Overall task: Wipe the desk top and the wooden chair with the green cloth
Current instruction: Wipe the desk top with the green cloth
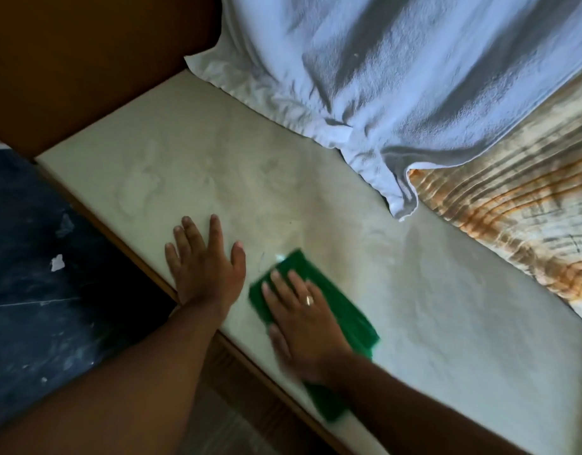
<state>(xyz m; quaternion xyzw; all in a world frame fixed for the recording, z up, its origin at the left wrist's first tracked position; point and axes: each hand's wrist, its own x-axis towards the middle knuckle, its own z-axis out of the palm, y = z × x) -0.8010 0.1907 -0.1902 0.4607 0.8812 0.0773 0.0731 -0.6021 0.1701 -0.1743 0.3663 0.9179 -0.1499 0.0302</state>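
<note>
The pale, dusty desk top runs diagonally from upper left to lower right. The green cloth lies flat on it near the front edge, slightly blurred. My right hand presses down on the cloth with fingers spread flat; a ring shows on one finger. My left hand rests flat on the bare desk surface just left of the cloth, fingers apart, holding nothing. The wooden chair is not in view.
A white towel lies crumpled over the back of the desk. A striped brown-and-cream patterned object sits at the right. A brown wooden panel borders the far left end. Dark floor with pale scraps lies below the desk's front edge.
</note>
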